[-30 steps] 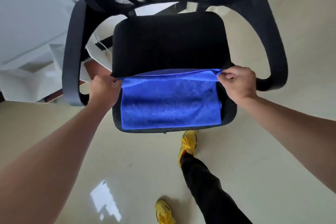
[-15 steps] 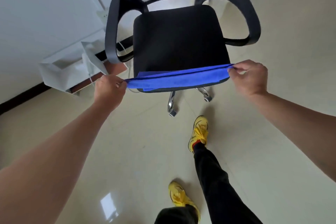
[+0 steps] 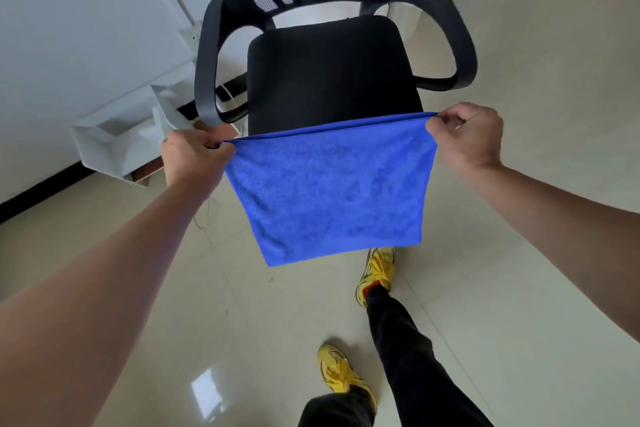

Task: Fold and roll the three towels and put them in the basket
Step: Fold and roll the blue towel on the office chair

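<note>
Far left of the fingers, a white unit (image 3: 114, 135) sits on the floor (image 3: 519, 253) against the wall. The left hand (image 3: 194, 158) has its fingers (image 3: 211, 144) curled tight, pinching the top left corner of the blue towel (image 3: 329, 191). The towel hangs in the air between the two sets of fingers, top edge pulled taut, the rest dropping flat below finger level, touching nothing. Beyond the fingers is a black office chair (image 3: 329, 73), seat bare, with the towel's top edge held just in front of its front rim. The right hand (image 3: 465, 139) has its fingers (image 3: 446, 121) closed, pinching the top right corner. The top edge looks doubled near the right fingers, so the towel is probably already folded once; that is a judgement, not certain. Below the fingers are yellow shoes (image 3: 377, 270) and dark trouser legs on the floor. Progress looks early: this towel is mid-fold, not rolled and not stowed. No basket is in view and no other towels are in view, so whether any are finished cannot be told. Left for this one: probably another fold, then rolling and placing it in the basket. No brand, label or readable text shows on the towel, chair, shoes or unit.
</note>
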